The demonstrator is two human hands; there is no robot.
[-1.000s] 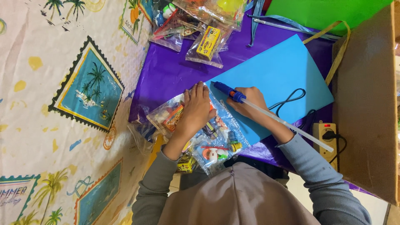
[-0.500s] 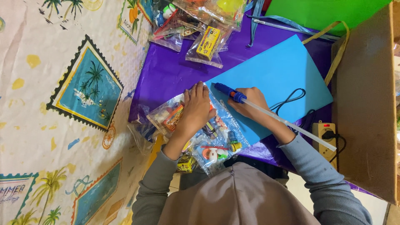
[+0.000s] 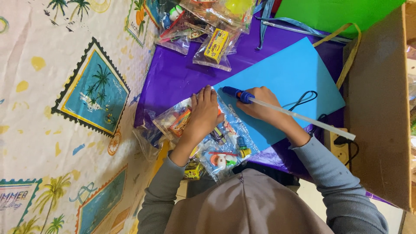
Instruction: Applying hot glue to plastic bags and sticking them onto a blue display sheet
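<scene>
Right hand (image 3: 260,106) closed round blue glue gun (image 3: 237,93) w/ long clear glue stick (image 3: 303,118) trailing back over wrist; nozzle at left edge of light-blue card sheet (image 3: 286,82). Left hand (image 3: 203,113) flat, fingers spread, pressing clear plastic bags of small toys (image 3: 216,143) just beside nozzle. No visible shift vs 0.5 s ago. Brown cardboard box (image 3: 377,108) close on right; bare purple plastic cover (image 3: 173,78) beyond left hand.

1. Both arms wear long grey sleeves, snug at the wrists, ending just short of the blue sheet (image 3: 281,82).
2. The left hand (image 3: 203,113) and right hand (image 3: 260,104) are bare (no rings or watch visible).
3. A taupe head covering sits below the sheet.
</scene>
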